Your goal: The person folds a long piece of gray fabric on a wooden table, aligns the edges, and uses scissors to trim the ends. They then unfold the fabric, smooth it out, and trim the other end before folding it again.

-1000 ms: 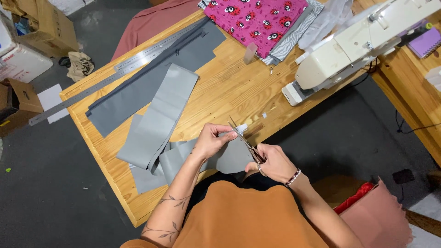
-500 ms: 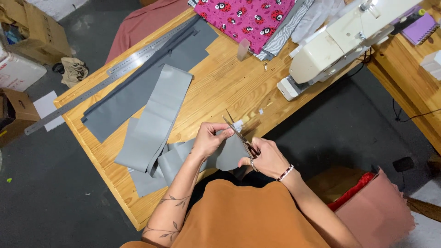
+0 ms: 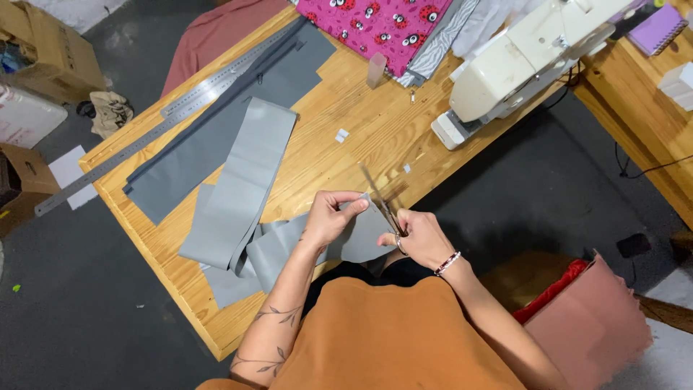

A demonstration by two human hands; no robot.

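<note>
Scissors (image 3: 381, 204) in the right hand (image 3: 420, 238), fingers closed through the handles, blades blurred and pointing up and away over the surface (image 3: 361, 123); whether the blades are apart or together, impossible to tell. Left hand (image 3: 330, 217) pinching the upper edge of a grey fabric piece (image 3: 361, 242) between thumb and fingertips, grip closed on the cloth, right next to the scissors. Fabric piece held just above the near edge of the surface, close to the body, its lower part trailing left into a heap of lighter grey strips (image 3: 238, 195) lying folded over each other. Further back, a darker grey cloth (image 3: 216, 137) spread flat beside a long metal ruler (image 3: 166, 119) running along the far left edge. Pink printed fabric (image 3: 375, 25) at the far side, a small translucent container (image 3: 376, 69) just beside it. White sewing machine (image 3: 520, 58) on the right end of the surface. Two small white scraps (image 3: 341, 135) on the bare wood between the strips and the machine. Cardboard boxes (image 3: 50, 43) on the floor at the upper left.
</note>
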